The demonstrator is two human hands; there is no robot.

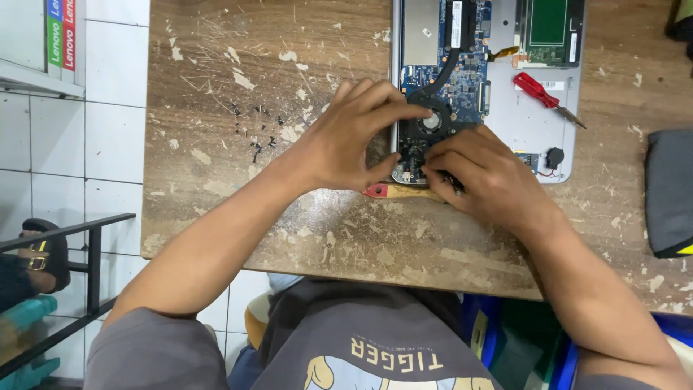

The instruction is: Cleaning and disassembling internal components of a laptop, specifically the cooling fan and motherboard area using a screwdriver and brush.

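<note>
Working over an opened laptop (534, 130) near the worktop's (216, 209) far edge, both hands meet at its near left corner. The left hand (346, 141) lies loosely curled with fingertips on the round fan (432, 121), grasping nothing; the right hand (480, 170) pinches something too small to tell just beside it. A red screwdriver (538, 92) lies slantwise farther right. Striped red, green and blue labels sit far left.

Single head-worn camera, looking steeply down from close above worn wooden table (216, 144); wearer's own torso fills bottom edge.
</note>
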